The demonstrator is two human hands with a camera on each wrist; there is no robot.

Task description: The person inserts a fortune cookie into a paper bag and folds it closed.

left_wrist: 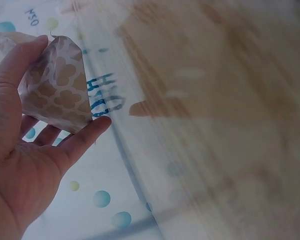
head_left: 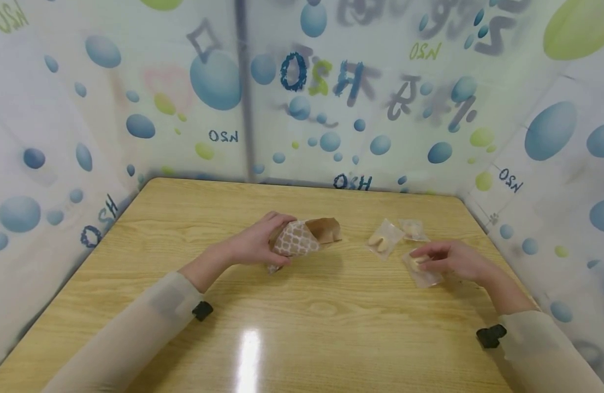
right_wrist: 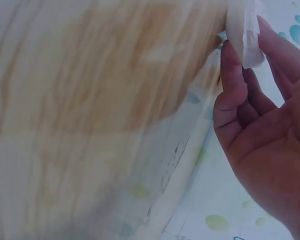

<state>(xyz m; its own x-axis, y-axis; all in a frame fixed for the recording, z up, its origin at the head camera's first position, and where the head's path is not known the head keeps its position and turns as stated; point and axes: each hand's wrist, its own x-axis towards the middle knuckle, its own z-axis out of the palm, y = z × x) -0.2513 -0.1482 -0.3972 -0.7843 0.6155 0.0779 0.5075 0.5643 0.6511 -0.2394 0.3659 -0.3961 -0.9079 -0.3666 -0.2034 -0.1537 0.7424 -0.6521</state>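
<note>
Standing by the wood-grain table [head_left: 302,314], the bit I'd worry about is the paper bag [head_left: 297,240] over in the middle. The left hand [head_left: 255,240] has it between thumb and fingers, fingers bent round it, and imo a harder squeeze could crumple it and pinch that gaping mouth narrower, since the paper looks thin. It's also tipped over, mouth facing right, so anything loose in there could slide out (can't see inside far enough to know).

Then the small stuff: right hand [head_left: 459,263] is pinching the nearest clear packet [head_left: 427,279] between thumb and fingertips. Slick-looking film, so it could slip, and pressing too hard might crack whatever's inside. Can't tell if that packet is off the tabletop. A knuckle could also nudge the rear packet [head_left: 415,229], which sits pretty near.

Looks-wise: bag is brown with a white lattice print, plain brown inside, creased. The packets are see-through and squarish. The left packet [head_left: 388,234], flat on the table toward the bag, shows a pale yellow curved piece; contents of the rear one are too blurry to call.
</note>
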